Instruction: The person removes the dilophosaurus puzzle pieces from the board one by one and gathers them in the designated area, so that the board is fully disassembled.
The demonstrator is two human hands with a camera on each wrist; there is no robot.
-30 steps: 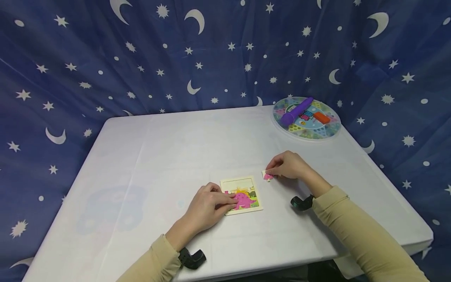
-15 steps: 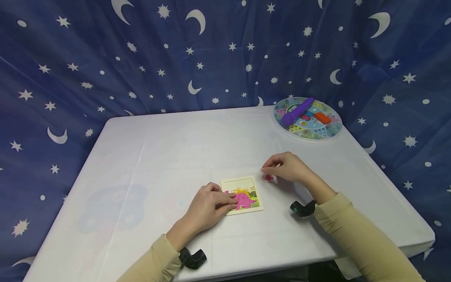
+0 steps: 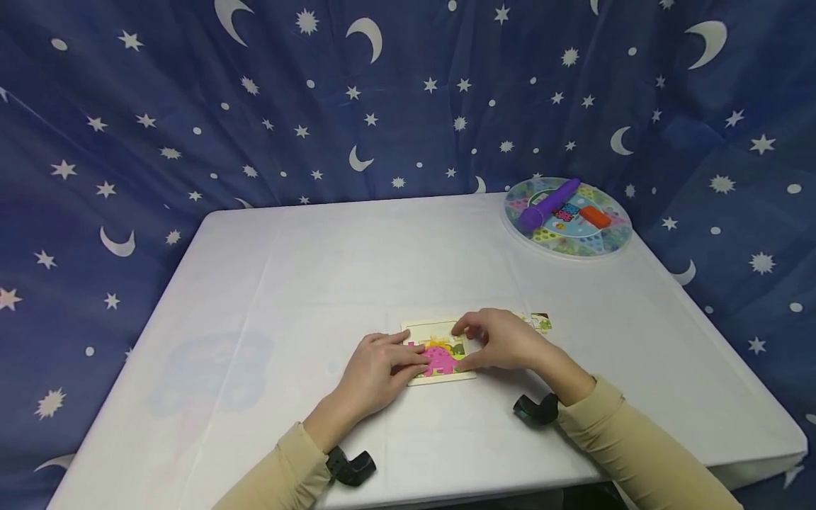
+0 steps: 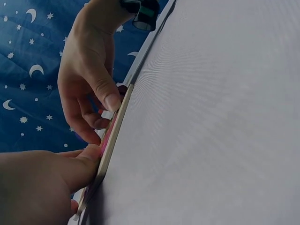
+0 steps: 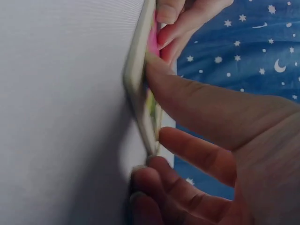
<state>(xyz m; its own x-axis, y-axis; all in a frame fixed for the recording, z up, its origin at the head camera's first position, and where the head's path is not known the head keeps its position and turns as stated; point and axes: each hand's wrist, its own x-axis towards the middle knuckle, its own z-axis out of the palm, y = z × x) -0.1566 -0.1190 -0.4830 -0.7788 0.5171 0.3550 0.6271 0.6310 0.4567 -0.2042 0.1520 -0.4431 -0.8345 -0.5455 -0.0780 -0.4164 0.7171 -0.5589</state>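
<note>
A small square jigsaw puzzle with a pale frame and a pink dinosaur picture lies near the table's front. My left hand rests on its left side, thumb and fingers laid over the picture and one fingertip at the far-left corner. At the right side, my right hand touches the puzzle, its thumb and forefinger spread apart; the right wrist view shows the thumb on the face by the edge. No piece is plainly seen between those fingers. Loose green puzzle pieces lie just beyond the right hand, partly covered by it.
A round, colourful disc stands at the table's back right corner. On it lie a purple stick with a thick end and an orange block. A white cloth covers the table, and a blue star-and-moon curtain hangs behind.
My right hand has left the pink puzzle piece it pinched on the right and moved left and nearer, onto the puzzle. Green pieces now show behind it. The left hand stays put.
</note>
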